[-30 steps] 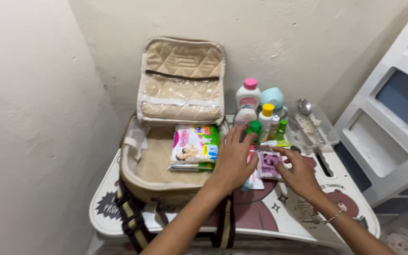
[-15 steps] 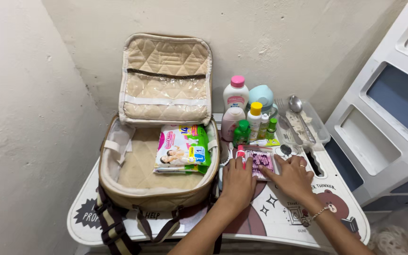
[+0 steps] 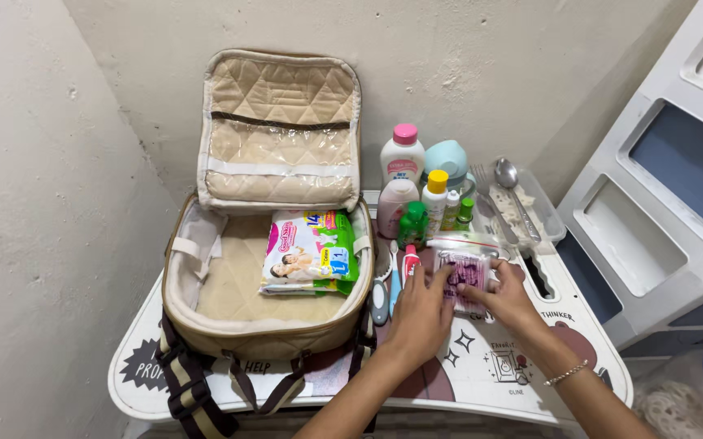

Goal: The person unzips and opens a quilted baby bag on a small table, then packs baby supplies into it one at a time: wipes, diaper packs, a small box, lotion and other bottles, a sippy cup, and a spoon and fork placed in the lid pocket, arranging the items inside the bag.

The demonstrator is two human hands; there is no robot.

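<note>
**Quilted beige bag open at left; both hands on a small clear pouch at centre**

Quilted fabric lines the open bag point(image 3: 266, 284), which stands at the left of the printed tabletop point(image 3: 481, 366) with its lid propped against the wall. A pack of diapers point(image 3: 309, 252) lies flat in the right part of its main compartment. Just right of the bag wall lie a small brush point(image 3: 380, 291) and a slim red-capped tube point(image 3: 409, 258). My left hand point(image 3: 420, 313) rests palm down, fingers together, its tips on the near edge of the clear pouch point(image 3: 467, 272). My right hand point(image 3: 507, 297) pinches the pouch's right side between thumb and fingers. The pouch lies on the table in front of the bottles point(image 3: 416, 195), well clear of the bag.

I judge a good grip needs both hands low on the pouch's edges, lifting it flat so it misses the upright bottles behind.

Pink contents show through the pouch, but I cannot make out what they are. My right palm hides its far corner. A clear tray point(image 3: 522, 207) holding a spoon is partly masked by glare, and the blue-lidded container at lower right is cut off.
</note>
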